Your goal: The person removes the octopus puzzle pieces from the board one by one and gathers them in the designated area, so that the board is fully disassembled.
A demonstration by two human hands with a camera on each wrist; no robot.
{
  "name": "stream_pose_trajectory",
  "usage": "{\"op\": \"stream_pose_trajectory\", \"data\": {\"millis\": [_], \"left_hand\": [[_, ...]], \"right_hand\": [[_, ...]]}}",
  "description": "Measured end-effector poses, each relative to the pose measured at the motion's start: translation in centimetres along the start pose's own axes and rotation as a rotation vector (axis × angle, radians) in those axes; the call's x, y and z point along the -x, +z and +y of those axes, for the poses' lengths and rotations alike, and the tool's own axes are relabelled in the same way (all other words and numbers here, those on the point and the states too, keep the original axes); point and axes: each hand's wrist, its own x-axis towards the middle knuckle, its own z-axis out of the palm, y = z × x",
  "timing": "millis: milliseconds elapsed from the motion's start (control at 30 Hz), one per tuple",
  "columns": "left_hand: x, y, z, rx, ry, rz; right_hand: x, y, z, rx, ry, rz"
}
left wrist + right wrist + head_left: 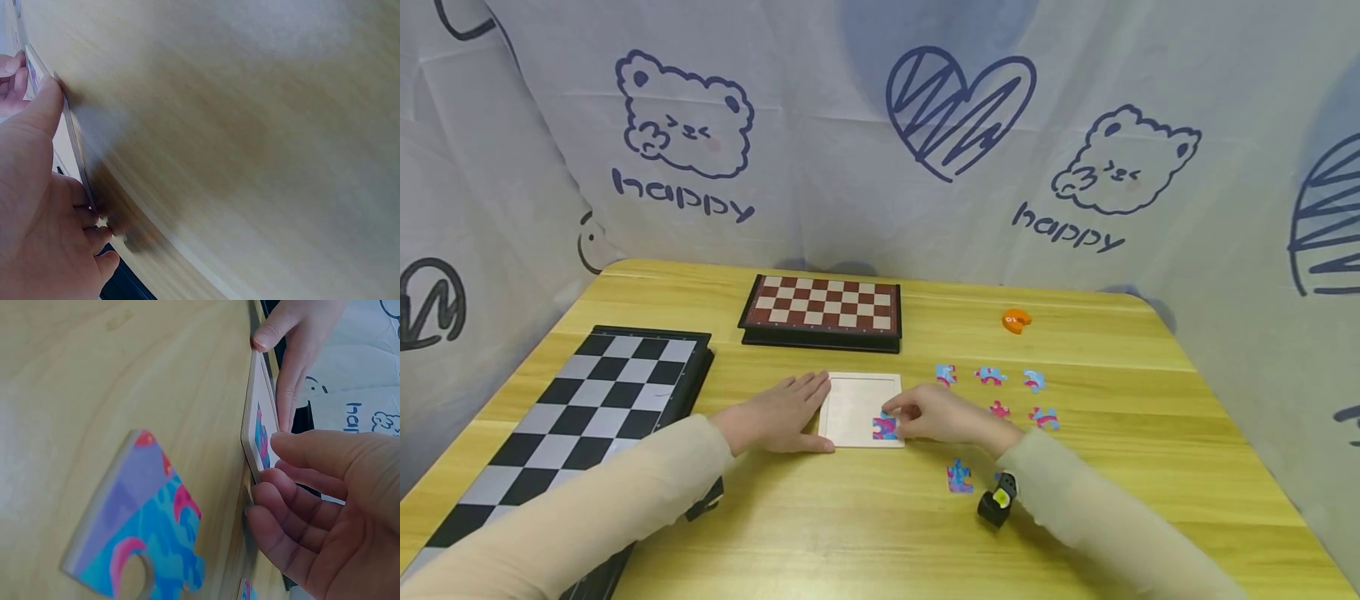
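A shallow white puzzle tray (850,408) lies on the table, with a pink and blue puzzle piece (884,428) in its near right corner. My left hand (782,414) rests against the tray's left side, its fingers extended and the thumb at the near edge. At the right side, my right hand (928,412) has its curled fingers and thumb pinching at that piece; its fingertips partly hide the contact. In the right wrist view, a loose purple and blue puzzle piece (134,512) lies on the table near the hand.
Several loose puzzle pieces (991,376) lie right of the tray, one more (959,477) nearer me. Behind stands a red-and-white chessboard box (823,308); a black-and-white chessboard (580,408) lies left under my forearm. An orange round object (1017,320) sits at the back right.
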Motion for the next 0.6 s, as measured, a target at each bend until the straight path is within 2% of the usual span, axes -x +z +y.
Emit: {"op": "stream_pose_trajectory", "data": {"millis": [400, 600], "left_hand": [[0.04, 0.02, -0.01, -0.005, 0.001, 0.004], [0.07, 0.08, 0.0, -0.008, -0.001, 0.001]], "right_hand": [[-0.42, 0.25, -0.4, 0.02, 0.034, 0.013], [-0.59, 0.22, -0.23, -0.016, 0.032, 0.03]]}}
